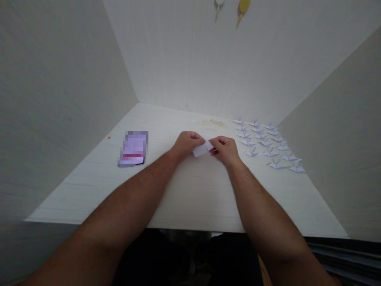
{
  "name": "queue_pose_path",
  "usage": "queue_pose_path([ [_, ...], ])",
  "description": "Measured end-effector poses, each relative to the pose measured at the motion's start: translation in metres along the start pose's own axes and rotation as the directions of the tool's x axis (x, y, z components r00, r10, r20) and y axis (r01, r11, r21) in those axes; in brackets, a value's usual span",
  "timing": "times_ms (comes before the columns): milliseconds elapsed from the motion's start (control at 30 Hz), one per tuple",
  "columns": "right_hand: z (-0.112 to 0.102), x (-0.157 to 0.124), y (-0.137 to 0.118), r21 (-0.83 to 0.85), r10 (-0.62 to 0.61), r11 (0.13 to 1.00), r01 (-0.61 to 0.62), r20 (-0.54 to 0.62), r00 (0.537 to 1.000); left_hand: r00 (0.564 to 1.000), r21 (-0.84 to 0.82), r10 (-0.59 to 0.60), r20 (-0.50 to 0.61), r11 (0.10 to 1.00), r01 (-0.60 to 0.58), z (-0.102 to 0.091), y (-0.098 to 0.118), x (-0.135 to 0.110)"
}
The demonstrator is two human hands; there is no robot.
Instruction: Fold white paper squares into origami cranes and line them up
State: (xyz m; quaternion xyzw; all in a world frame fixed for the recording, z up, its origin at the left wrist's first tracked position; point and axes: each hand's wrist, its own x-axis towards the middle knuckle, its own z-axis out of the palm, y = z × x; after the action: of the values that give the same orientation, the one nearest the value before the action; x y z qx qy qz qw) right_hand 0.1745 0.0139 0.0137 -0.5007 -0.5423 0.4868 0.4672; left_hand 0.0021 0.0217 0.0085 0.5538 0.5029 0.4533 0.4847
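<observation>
A small folded piece of white paper (200, 150) is held between both hands, over the middle of the white table (202, 198). My left hand (189, 143) pinches its left upper part, with the thumb on top. On the other side, my right hand (224, 148) grips the right corner between thumb and fingers. Part of the paper is covered by the fingers, so its exact fold cannot be made out. To the right of my right hand stand several folded paper cranes (251, 152) in rows.
A blurred-out, phone-like device (133, 147) lies on the left of the table. Walls close in the back and both sides. A brownish stain (216, 122) marks the back of the table. White and yellow hanging items (244, 7) are on the back wall.
</observation>
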Motion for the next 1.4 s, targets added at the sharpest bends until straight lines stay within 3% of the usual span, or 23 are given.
queue_pose_path([
  [133,0.002,0.000,0.001,0.007,0.041,0.999,-0.041,0.004,0.999,1.000,0.017,0.001,-0.009,1.000,-0.001,0.000,0.002,-0.001],
  [733,-0.001,0.001,0.010,-0.057,-0.055,0.997,0.057,0.034,0.998,1.000,0.056,0.011,0.001,0.998,-0.011,0.000,0.000,0.000],
  [1100,0.000,0.004,0.010,0.174,0.046,0.983,-0.054,0.052,0.998,1.000,-0.029,0.031,0.002,0.999,-0.031,0.000,0.001,-0.002],
  [1400,-0.002,0.004,0.011,0.137,0.011,0.990,-0.015,0.032,0.999,1.000,-0.017,0.018,-0.011,1.000,-0.018,0.000,0.000,-0.001],
])
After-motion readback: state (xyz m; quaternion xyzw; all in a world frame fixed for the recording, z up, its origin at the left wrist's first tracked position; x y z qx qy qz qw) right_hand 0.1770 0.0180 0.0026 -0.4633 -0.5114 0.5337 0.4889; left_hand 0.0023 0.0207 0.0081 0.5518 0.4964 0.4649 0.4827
